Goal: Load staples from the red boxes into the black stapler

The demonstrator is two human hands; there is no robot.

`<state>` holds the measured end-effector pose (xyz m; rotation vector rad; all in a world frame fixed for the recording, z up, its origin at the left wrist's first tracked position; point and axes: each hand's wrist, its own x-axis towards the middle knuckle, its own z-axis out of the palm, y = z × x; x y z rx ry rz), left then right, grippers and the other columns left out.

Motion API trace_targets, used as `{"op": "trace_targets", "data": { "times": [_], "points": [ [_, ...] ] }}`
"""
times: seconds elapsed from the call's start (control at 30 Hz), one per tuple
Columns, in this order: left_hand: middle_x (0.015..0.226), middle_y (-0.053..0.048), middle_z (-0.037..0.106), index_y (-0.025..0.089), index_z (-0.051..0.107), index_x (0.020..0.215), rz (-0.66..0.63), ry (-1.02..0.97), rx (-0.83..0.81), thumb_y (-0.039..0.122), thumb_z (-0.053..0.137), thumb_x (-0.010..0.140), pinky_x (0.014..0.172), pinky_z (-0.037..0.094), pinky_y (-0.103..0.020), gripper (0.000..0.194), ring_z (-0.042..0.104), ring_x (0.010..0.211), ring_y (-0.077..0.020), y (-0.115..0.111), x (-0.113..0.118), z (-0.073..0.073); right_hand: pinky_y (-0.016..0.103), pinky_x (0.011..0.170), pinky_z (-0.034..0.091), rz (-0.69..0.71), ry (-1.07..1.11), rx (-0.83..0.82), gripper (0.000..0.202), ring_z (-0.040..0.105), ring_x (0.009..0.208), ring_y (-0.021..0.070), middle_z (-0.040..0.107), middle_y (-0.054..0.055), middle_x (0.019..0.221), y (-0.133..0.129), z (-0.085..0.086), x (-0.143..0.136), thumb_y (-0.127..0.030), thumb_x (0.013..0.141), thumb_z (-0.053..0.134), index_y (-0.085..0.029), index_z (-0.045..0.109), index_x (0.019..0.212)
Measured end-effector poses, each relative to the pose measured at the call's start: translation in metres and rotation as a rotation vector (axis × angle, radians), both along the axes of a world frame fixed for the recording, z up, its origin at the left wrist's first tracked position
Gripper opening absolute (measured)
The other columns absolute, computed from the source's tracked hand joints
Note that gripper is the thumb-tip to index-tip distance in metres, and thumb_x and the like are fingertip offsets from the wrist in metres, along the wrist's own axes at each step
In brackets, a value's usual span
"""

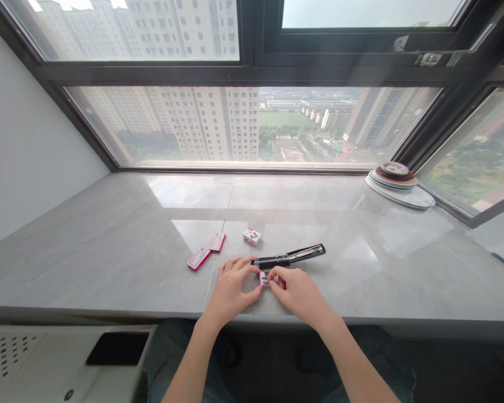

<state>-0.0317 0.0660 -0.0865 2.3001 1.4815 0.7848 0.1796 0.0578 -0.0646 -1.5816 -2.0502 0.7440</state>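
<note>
A small red-and-white box (262, 277) lies near the counter's front edge, with grey pieces showing in it. My left hand (234, 284) grips its left side between thumb and fingers. My right hand (292, 288) is at its right side, thumb and index finger pinched together over it; what they hold is too small to name. Just beyond both hands lies a black stapler (306, 253), opened out flat with its metal channel showing. Another small white box (252, 236) stands behind it. Two flat red-and-white packs (199, 259) (217, 242) lie to the left, corners meeting.
The grey marble counter (109, 246) runs below a dark-framed window. A stack of round plates or mats (399, 187) sits at the back right corner. Below the front edge at left is a white cabinet (37, 364) with a dark rectangle (117, 348) on top.
</note>
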Motion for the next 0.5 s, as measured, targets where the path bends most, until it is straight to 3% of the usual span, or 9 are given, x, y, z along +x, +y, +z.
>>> {"op": "trace_targets", "data": {
  "times": [0.2, 0.37, 0.43, 0.5],
  "points": [
    [0.147, 0.002, 0.058, 0.032, 0.068, 0.105, -0.007, -0.015, -0.001, 0.025, 0.074, 0.083, 0.116, 0.037, -0.046, 0.024, 0.049, 0.136, -0.0271, -0.003, -0.002, 0.002, 0.026, 0.059, 0.028, -0.037, -0.049, 0.007, 0.012, 0.057, 0.064, 0.0151, 0.067, -0.002, 0.071, 0.000, 0.002, -0.004, -0.025, 0.091, 0.058, -0.027, 0.070, 0.090],
    [0.151, 0.000, 0.051, 0.031, 0.067, 0.111, 0.012, -0.066, 0.028, 0.026, 0.076, 0.083, 0.116, 0.038, -0.046, 0.030, 0.044, 0.139, -0.0280, -0.008, -0.006, 0.004, 0.026, 0.058, 0.031, -0.076, -0.005, -0.010, 0.014, 0.057, 0.061, 0.0168, 0.062, -0.003, 0.064, -0.001, 0.005, 0.020, -0.035, 0.093, 0.058, -0.027, 0.067, 0.100],
    [0.138, -0.004, 0.059, 0.030, 0.068, 0.108, 0.094, -0.084, 0.048, 0.030, 0.072, 0.087, 0.110, 0.042, -0.045, 0.022, 0.052, 0.129, -0.0278, -0.009, -0.004, 0.004, 0.027, 0.058, 0.033, -0.145, 0.002, -0.033, 0.018, 0.058, 0.062, 0.0176, 0.063, -0.002, 0.067, -0.002, 0.001, 0.035, -0.039, 0.093, 0.059, -0.025, 0.065, 0.102],
    [0.111, -0.004, 0.067, 0.028, 0.068, 0.095, 0.179, -0.073, 0.041, 0.033, 0.063, 0.095, 0.096, 0.046, -0.042, 0.007, 0.060, 0.108, -0.0255, -0.009, 0.001, 0.003, 0.027, 0.058, 0.033, -0.199, -0.004, -0.073, 0.018, 0.059, 0.062, 0.0180, 0.064, -0.001, 0.068, -0.004, -0.005, 0.046, -0.040, 0.095, 0.056, -0.024, 0.063, 0.097]
  ]
}}
